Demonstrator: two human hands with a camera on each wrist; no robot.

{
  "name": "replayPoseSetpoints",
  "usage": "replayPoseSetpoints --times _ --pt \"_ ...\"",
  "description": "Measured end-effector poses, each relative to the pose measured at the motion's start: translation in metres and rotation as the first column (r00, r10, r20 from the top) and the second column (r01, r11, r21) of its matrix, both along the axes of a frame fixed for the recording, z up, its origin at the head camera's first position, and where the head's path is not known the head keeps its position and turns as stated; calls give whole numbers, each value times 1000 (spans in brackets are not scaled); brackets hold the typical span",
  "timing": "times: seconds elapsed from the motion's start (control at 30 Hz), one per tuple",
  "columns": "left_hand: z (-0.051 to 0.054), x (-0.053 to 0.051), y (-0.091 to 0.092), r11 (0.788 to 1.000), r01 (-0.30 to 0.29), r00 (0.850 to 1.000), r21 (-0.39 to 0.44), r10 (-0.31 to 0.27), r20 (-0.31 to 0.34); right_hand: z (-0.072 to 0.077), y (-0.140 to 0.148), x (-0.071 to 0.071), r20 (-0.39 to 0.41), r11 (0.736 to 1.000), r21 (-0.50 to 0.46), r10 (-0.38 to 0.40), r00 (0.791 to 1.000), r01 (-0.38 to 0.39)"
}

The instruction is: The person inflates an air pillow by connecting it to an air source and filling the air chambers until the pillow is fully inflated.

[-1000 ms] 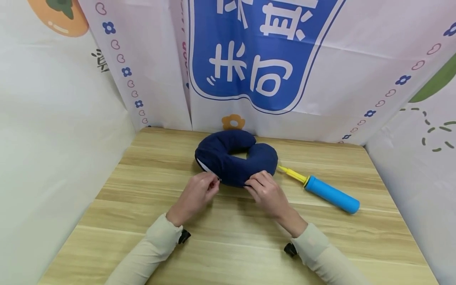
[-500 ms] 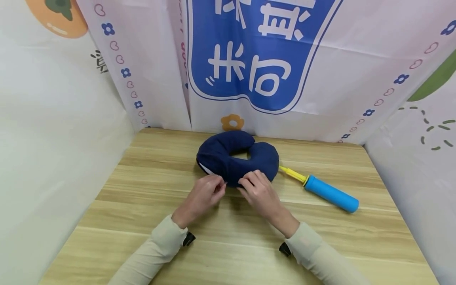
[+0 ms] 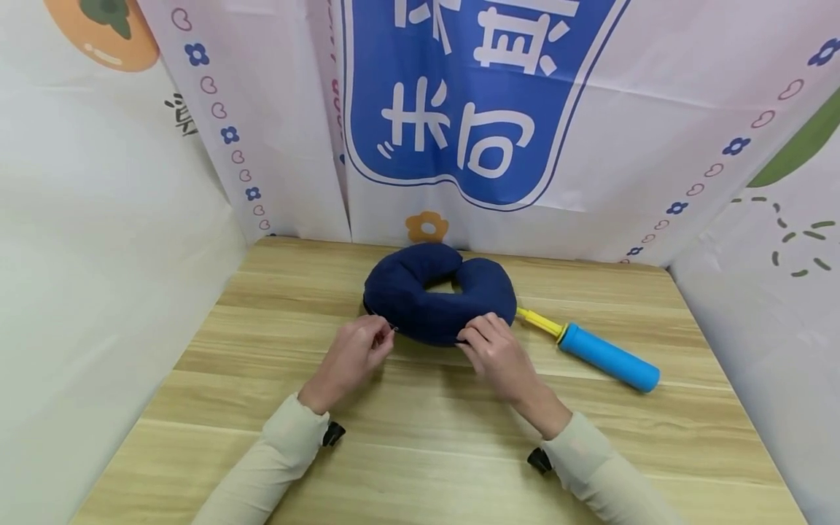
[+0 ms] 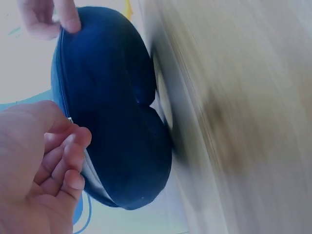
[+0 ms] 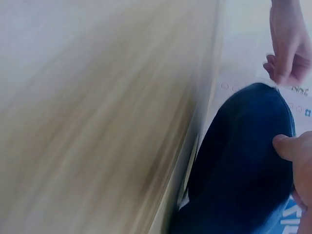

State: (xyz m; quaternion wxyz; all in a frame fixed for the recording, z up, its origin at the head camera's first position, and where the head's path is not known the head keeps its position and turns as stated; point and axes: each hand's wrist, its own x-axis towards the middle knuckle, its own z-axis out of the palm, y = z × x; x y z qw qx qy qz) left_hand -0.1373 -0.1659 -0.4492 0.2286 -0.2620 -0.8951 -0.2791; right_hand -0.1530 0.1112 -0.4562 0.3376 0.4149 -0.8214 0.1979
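A dark navy U-shaped neck pillow (image 3: 426, 310) lies on the wooden table, its zipped outer edge towards the person. My left hand (image 3: 348, 357) pinches the small zipper pull (image 4: 70, 120) between thumb and forefinger. Below that hand in the left wrist view, a pale strip (image 4: 95, 175) shows through the parted zipper. At the pillow's near right edge, my right hand (image 3: 496, 357) grips the cover's seam between thumb and fingers. The right wrist view shows its thumb (image 5: 285, 146) pressing on the navy fabric. Part of the zipper is hidden behind the left hand.
Right of the pillow lies a blue hand pump (image 3: 610, 357) with a yellow nozzle, its tip close to the pillow's right end. A printed cloth backdrop (image 3: 289, 131) rises behind the wooden table (image 3: 420, 452), and white sheets stand at both sides.
The left hand first shifts right, then back left with the zipper pull. The right hand moves left, then right again. The white gap in the pillow's cover no longer shows in the head view.
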Motion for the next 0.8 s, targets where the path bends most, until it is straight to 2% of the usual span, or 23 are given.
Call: replayPoseSetpoints --times 0.13,0.23,0.37,0.47,0.57,0.67,0.8 --pt "-2 -2 2 1000 14 1000 17 -14 3 5 0 3 19 999 -49 20 1000 -19" --pt "-1 0 9 998 57 998 24 -57 -11 7 -7 4 -17 999 -11 34 999 -34" --pt "0 4 18 994 105 994 26 -104 -20 3 -15 3 -75 998 55 -6 997 10" --pt "0 7 20 994 107 994 19 -106 -26 -1 -17 2 -81 997 62 -29 996 34" --pt "-2 9 16 994 109 994 6 -109 -25 -2 -16 0 -70 998 64 -11 997 16" --pt "-3 11 6 995 98 995 -2 -98 -19 -1 -13 -3 -55 998 60 15 998 -12" --pt "-3 11 -15 999 8 1000 43 -7 -7 -1 -5 -5 -26 1000 24 20 999 -19"
